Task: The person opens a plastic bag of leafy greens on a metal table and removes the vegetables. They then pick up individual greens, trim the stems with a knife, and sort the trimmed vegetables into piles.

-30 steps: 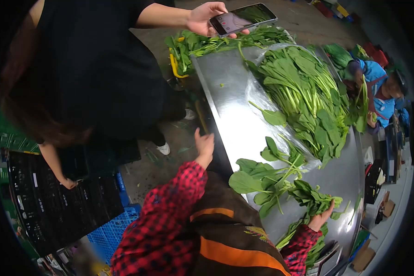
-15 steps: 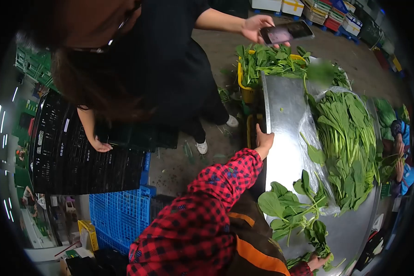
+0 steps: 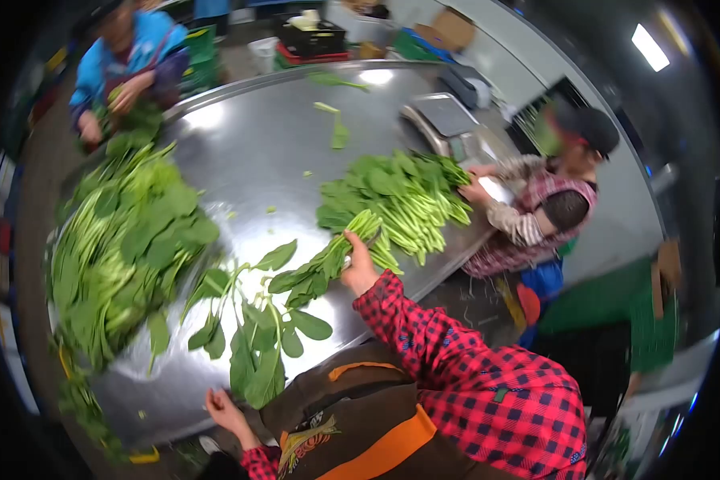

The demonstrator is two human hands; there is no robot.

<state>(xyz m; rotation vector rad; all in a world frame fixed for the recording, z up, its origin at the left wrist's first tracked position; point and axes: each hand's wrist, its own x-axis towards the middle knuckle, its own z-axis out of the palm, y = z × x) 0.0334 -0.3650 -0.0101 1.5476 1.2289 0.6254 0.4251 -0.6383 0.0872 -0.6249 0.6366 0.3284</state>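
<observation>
My right hand (image 3: pixel 360 268) is closed around a small bunch of leafy greens (image 3: pixel 318 270), its pale stems pointing up and right. The bunch lies against the edge of a larger pile of greens (image 3: pixel 396 196) on the metal table (image 3: pixel 252 172). My left hand (image 3: pixel 227 413) is at the table's near edge, fingers loosely apart and nothing in them. Just above it, several loose leafy stems (image 3: pixel 256 344) lie on the table.
A big heap of greens (image 3: pixel 128 256) on plastic film covers the table's left side. A scale (image 3: pixel 440 120) stands at the back right. One co-worker (image 3: pixel 552 192) handles the pile's right end; another person (image 3: pixel 128 72) holds greens at the far left.
My view has swung right, from the person with the phone to the table. My right hand has moved out over the table with its greens; my left hand is now by the near edge.
</observation>
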